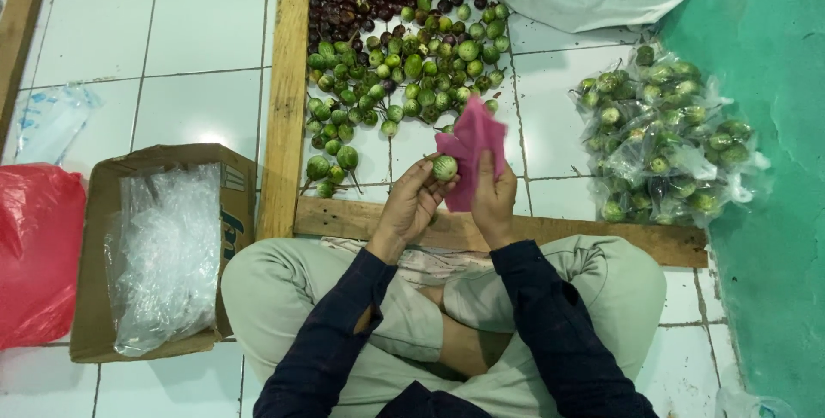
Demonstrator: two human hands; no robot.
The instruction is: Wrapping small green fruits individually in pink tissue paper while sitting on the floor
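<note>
Seated person above a tiled floor [206, 31]. The left hand [412, 203] pinches a small round green fruit [444, 167] at its fingertips; the right hand [494, 199] grips a pink cloth [474, 139] just beside it. The fruit lies to the cloth's left, touching or nearly so, with the heap of green fruits [404, 74] beyond both hands.

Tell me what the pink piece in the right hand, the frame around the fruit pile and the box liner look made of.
The pink piece in the right hand looks like soft matte cloth: it folds and droops. The frame looks like bare, unpainted wood with visible grain. The liner in the cardboard box appears to be thin clear plastic, crinkled and shiny. The left hand holds a small green fruit.
</note>
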